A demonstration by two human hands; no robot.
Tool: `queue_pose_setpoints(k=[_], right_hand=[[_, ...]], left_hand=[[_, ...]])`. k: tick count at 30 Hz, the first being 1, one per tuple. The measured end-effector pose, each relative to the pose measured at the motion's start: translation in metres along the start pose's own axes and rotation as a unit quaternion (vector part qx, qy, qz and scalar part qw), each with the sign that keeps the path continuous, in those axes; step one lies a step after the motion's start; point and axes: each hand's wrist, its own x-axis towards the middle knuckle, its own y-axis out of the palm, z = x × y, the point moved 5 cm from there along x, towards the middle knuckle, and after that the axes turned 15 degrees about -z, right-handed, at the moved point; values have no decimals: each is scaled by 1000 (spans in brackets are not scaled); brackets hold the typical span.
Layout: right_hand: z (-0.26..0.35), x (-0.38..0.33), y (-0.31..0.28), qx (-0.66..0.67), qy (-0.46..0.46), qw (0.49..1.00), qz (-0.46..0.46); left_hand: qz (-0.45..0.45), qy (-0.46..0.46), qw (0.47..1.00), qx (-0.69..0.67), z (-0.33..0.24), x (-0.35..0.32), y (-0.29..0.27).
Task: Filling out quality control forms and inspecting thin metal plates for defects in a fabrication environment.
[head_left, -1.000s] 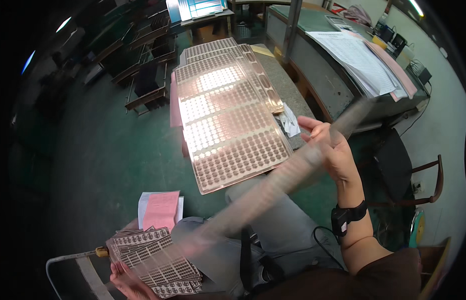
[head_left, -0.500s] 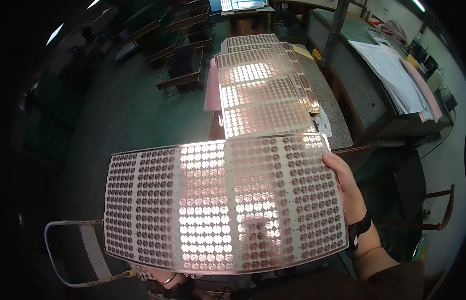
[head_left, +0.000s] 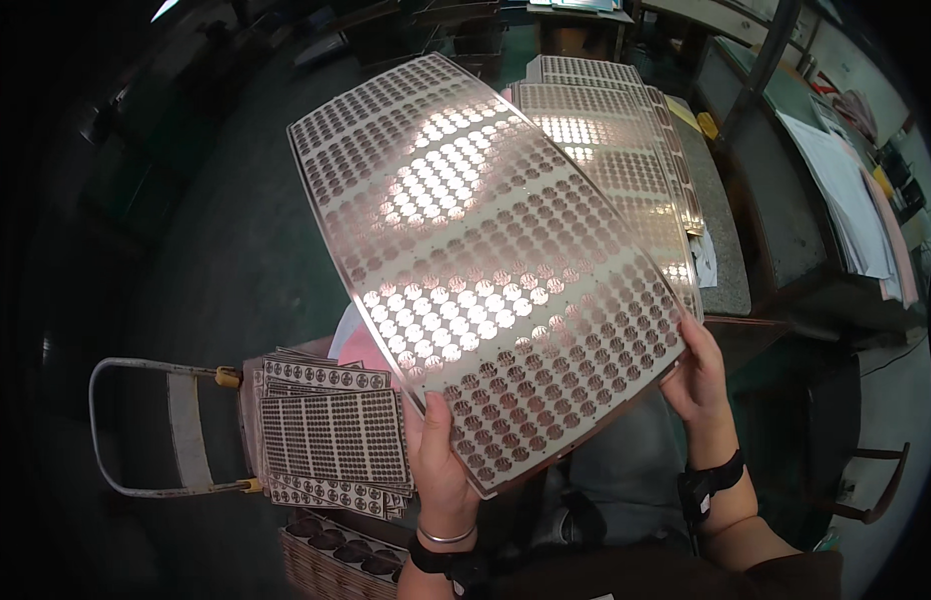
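A large, thin circuit board panel (head_left: 531, 235) is held up in front of me, tilted with its far end toward the upper left. Rows of round copper-coloured pads cover its face, and bright light glares off two bands. At its near left corner my left hand (head_left: 446, 465) is closed, thumb on top and fingers hidden beneath. My right hand (head_left: 701, 375) grips the near right corner with the thumb along the edge. Behind the panel, a stack of similar panels (head_left: 611, 150) lies on the bench, partly covered from view.
Low on the left, smaller patterned panels (head_left: 336, 435) are piled beside a trolley's metal handle (head_left: 98, 425). Another stack (head_left: 336, 560) with large dark rounds sits below. A pink sheet (head_left: 354, 338) shows behind the held panel. At right, papers (head_left: 836, 195) hang over a desk edge.
The panel has turned from lying crosswise to pointing away up and left. My left hand has come into view at its near corner, and the pile at lower left is uncovered.
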Motion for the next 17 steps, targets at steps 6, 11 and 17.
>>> queue_pose_setpoints(k=[6, 11, 17], right_hand=[[14, 2, 5, -150, -20, 988, 37], [6, 3, 1, -180, -29, 983, 25], [6, 0, 2, -199, -33, 979, 30]], left_hand=[[-28, -32, 998, 44, -4, 8, -13], [-44, -45, 997, 45, -5, 11, -19], [-40, -35, 997, 55, -5, 12, -20]])
